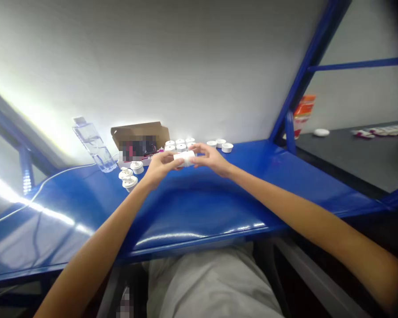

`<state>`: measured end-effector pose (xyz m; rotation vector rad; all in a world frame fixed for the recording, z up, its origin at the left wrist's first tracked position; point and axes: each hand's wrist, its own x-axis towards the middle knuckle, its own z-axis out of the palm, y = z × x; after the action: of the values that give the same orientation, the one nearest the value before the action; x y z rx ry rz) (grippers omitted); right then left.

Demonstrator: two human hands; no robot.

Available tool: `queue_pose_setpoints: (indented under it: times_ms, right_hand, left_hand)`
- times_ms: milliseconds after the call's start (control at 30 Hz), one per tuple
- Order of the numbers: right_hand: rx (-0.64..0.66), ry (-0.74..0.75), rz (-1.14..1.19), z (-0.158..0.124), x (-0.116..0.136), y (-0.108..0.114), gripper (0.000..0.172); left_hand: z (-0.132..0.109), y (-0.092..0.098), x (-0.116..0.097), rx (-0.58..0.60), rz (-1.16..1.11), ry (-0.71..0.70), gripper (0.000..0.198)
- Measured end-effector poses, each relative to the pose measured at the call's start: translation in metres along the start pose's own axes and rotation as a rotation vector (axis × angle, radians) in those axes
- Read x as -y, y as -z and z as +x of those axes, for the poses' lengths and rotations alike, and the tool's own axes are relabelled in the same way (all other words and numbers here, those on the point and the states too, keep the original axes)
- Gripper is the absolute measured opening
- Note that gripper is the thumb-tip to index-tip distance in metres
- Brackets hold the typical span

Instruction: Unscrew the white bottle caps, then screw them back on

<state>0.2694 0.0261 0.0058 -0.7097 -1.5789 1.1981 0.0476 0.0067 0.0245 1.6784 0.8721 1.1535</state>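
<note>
Between my two hands is a small white round plastic part (185, 158), held sideways above the blue table. My left hand (161, 167) grips its left end with thumb and fingers. From the other side, my right hand (211, 160) has its fingers closed on the right end. Whether it is one piece or two pieces fitted together, I cannot tell. Just behind the hands stands a group of several white round parts (170, 149), partly hidden by my fingers. A few white open cups (227, 148) sit to the right of them.
White parts with knobbed tops (130, 182) stand left of my hands. Behind them are an open cardboard box (137, 129) with dark and pink contents and a clear bottle (94, 145). A white cable (53, 176) crosses the blue table (219, 203). Blue frame posts (290, 101) rise at the right.
</note>
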Motion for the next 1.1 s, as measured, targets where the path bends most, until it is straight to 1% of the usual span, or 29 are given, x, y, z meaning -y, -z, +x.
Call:
queue_pose_setpoints:
  times_ms: [67,133,200,300,367,400,467,500,567,633,700,767,800,833,900,1000,1100]
  right_hand:
    - [0.026,0.051,-0.002,-0.001,-0.001,-0.002,0.052]
    - [0.038,0.06,0.009,-0.001,-0.002,-0.004,0.049]
    - [0.025,0.089,-0.005,-0.002,-0.003,-0.006,0.05]
    - [-0.01,0.155,-0.055,-0.004,-0.001,-0.008,0.056]
    - [-0.025,0.141,-0.056,-0.005,0.0,-0.009,0.058]
    - [-0.039,0.101,-0.043,-0.005,0.0,-0.01,0.055]
    - [-0.056,-0.043,-0.009,-0.006,-0.001,-0.01,0.049]
    - [-0.056,-0.131,0.004,-0.006,-0.001,-0.01,0.05]
    - [-0.055,-0.282,0.008,-0.005,-0.003,-0.009,0.056]
    - [-0.044,-0.36,0.005,-0.004,-0.003,-0.008,0.06]
    - [-0.027,-0.333,0.054,-0.004,-0.001,-0.006,0.056]
    - [0.011,-0.227,0.124,-0.003,0.001,-0.005,0.043]
    - [0.023,-0.17,0.14,-0.003,0.001,-0.004,0.04]
    - [0.029,-0.129,0.136,-0.003,0.002,-0.003,0.041]
    - [0.031,-0.117,0.099,-0.003,0.001,-0.002,0.039]
    - [0.063,-0.163,0.062,-0.002,-0.002,-0.002,0.035]
    - [0.086,-0.161,-0.017,0.002,-0.002,-0.001,0.037]
  left_hand:
    - [0.0,0.001,-0.001,-0.006,0.011,0.04,0.044]
    - [0.001,0.001,0.0,-0.01,-0.008,0.081,0.044]
    - [0.002,0.001,0.002,-0.03,-0.054,0.135,0.046]
    - [0.002,-0.001,0.006,-0.079,-0.111,0.243,0.051]
    - [0.002,-0.003,0.008,-0.078,-0.116,0.282,0.054]
    - [0.001,-0.004,0.008,-0.06,-0.108,0.269,0.053]
    - [0.0,-0.007,0.008,-0.018,-0.068,0.17,0.049]
    - [-0.001,-0.008,0.007,0.001,-0.035,0.098,0.047]
    - [-0.002,-0.01,0.007,0.023,0.036,-0.033,0.047]
    - [-0.002,-0.011,0.007,0.02,0.076,-0.084,0.053]
    - [-0.001,-0.011,0.009,-0.007,0.055,-0.047,0.052]
    - [0.001,-0.01,0.01,-0.038,0.001,0.035,0.046]
    - [0.001,-0.01,0.011,-0.044,-0.017,0.06,0.044]
    - [0.002,-0.009,0.013,-0.042,-0.015,0.062,0.044]
    - [0.002,-0.008,0.015,-0.028,0.043,0.002,0.044]
    - [0.001,-0.008,0.019,0.015,0.168,-0.107,0.045]
    - [-0.002,-0.01,0.02,0.01,0.285,-0.189,0.042]
